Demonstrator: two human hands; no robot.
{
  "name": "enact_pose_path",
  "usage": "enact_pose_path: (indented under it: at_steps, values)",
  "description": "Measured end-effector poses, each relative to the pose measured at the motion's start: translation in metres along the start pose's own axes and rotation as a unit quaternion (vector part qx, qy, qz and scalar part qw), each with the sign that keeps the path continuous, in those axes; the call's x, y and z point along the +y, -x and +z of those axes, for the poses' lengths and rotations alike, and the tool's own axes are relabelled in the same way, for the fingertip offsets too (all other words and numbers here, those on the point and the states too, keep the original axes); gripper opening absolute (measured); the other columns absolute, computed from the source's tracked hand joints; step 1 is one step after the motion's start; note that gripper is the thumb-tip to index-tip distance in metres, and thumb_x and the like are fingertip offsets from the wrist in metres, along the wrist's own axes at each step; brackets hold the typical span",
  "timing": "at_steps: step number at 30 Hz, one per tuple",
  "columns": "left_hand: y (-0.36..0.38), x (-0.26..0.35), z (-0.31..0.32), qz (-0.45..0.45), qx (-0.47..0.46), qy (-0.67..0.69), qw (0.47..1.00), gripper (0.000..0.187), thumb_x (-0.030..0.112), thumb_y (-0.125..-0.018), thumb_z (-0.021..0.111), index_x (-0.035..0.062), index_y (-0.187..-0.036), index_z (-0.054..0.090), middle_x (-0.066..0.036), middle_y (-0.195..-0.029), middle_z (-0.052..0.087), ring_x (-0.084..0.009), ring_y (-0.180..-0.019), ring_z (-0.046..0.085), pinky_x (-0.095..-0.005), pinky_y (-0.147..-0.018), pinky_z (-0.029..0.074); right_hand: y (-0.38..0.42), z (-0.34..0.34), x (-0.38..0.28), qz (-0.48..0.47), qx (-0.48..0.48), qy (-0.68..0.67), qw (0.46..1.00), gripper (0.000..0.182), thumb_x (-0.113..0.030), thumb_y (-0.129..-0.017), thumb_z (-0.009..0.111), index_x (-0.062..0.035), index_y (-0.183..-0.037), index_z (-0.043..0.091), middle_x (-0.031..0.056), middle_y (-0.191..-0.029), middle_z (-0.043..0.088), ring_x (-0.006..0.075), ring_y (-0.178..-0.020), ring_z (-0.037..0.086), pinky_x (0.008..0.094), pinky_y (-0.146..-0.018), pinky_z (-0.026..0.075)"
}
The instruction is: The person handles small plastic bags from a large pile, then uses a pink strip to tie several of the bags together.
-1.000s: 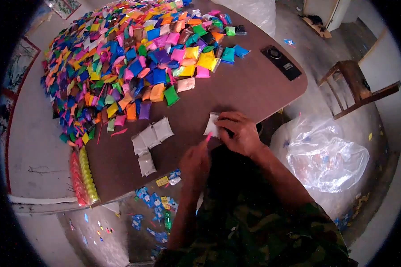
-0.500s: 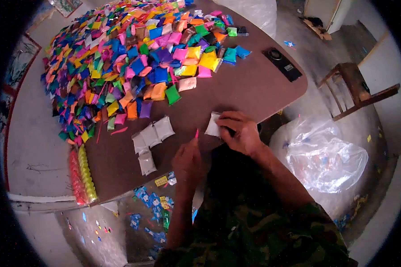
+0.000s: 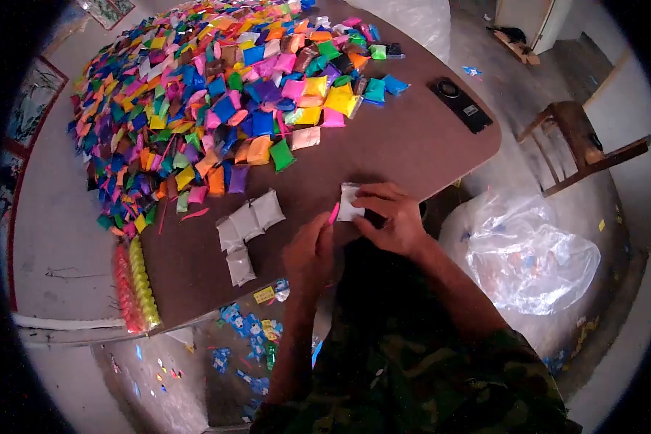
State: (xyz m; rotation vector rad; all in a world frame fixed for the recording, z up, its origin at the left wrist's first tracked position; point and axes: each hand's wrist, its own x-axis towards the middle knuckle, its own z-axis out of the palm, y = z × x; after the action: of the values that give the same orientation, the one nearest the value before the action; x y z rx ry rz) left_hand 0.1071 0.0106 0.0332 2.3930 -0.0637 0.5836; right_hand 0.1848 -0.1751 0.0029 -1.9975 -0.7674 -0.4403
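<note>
Brown table (image 3: 405, 155), rounded far-right corner; colored packets (image 3: 224, 94) heaped over its far-left half, black device (image 3: 459, 105) lying near the right edge. Red strip (image 3: 128, 289) and yellow strip (image 3: 145, 289) side by side at the left edge. Wooden chair (image 3: 575, 137) and clear plastic bag (image 3: 535, 260) on the floor to the right; blue scraps (image 3: 247, 325) on the floor below the near edge. Four white packets (image 3: 246, 220) sit on the table left of my hands. White packet (image 3: 350, 202) is at the near edge, visible part longest pointing away from me; right side's under my fingers. My right hand (image 3: 394, 217) has thumb and fingertips on it, slightly parted. Left hand (image 3: 309, 249) pinches a slim pink piece (image 3: 333, 213), long axis slanting away and a bit right, tip by the packet's left edge; can't tell if touching.
</note>
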Motion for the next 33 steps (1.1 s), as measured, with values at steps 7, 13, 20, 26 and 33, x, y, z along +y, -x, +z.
enact_pose_path:
  at_steps: [7, 13, 20, 26, 33]
  values:
    - [-0.011, -0.02, 0.015, 0.021, 0.005, 0.008, 1.0, 0.014, 0.013, -0.094, 0.062, 0.0059, -0.106, 0.068, -0.017, -0.095, 0.07, -0.0353, -0.085, 0.069, -0.0418, -0.073, 0.054, 0.003, -0.001, 0.01, -0.002, -0.005, -0.05, 0.999, 0.025, -0.002, -0.073, 0.068, -0.009, -0.097, 0.072, 0.0107, -0.109, 0.07, 0.0323, -0.098, 0.067, 0.0419, -0.087, 0.053]
    - [-0.019, -0.002, 0.004, -0.026, -0.048, -0.009, 0.998, 0.017, 0.014, -0.096, 0.061, 0.0024, -0.106, 0.069, -0.018, -0.101, 0.071, -0.0337, -0.089, 0.07, -0.0402, -0.08, 0.055, 0.004, 0.001, 0.014, 0.008, 0.003, -0.071, 0.997, 0.025, 0.002, -0.074, 0.065, -0.009, -0.096, 0.07, 0.0098, -0.105, 0.072, 0.0312, -0.099, 0.068, 0.0423, -0.088, 0.054]
    - [-0.028, -0.015, 0.008, -0.006, -0.039, 0.002, 0.999, 0.014, 0.013, -0.094, 0.062, 0.0053, -0.103, 0.068, -0.017, -0.097, 0.069, -0.0369, -0.087, 0.068, -0.0421, -0.075, 0.054, 0.004, 0.001, 0.014, 0.016, 0.004, -0.076, 0.997, 0.026, 0.005, -0.074, 0.063, -0.0096, -0.095, 0.069, 0.0092, -0.105, 0.072, 0.03, -0.1, 0.068, 0.0412, -0.088, 0.054]
    - [-0.038, 0.005, 0.008, 0.02, -0.086, 0.02, 0.996, 0.013, 0.012, -0.094, 0.059, 0.0045, -0.101, 0.067, -0.019, -0.097, 0.068, -0.0384, -0.086, 0.067, -0.0443, -0.074, 0.054, 0.004, 0.003, 0.014, 0.013, 0.008, -0.059, 0.998, 0.026, 0.005, -0.074, 0.063, -0.0095, -0.095, 0.069, 0.0091, -0.105, 0.072, 0.0306, -0.1, 0.068, 0.0408, -0.087, 0.054]
    - [-0.049, -0.014, 0.011, 0.035, -0.06, -0.037, 0.997, 0.014, 0.01, -0.093, 0.057, 0.0054, -0.1, 0.067, -0.019, -0.093, 0.067, -0.0397, -0.086, 0.066, -0.047, -0.072, 0.052, 0.005, 0.004, 0.017, 0.012, 0.003, -0.07, 0.997, 0.026, 0.005, -0.075, 0.062, -0.0098, -0.095, 0.068, 0.009, -0.105, 0.072, 0.0313, -0.099, 0.068, 0.0407, -0.087, 0.054]
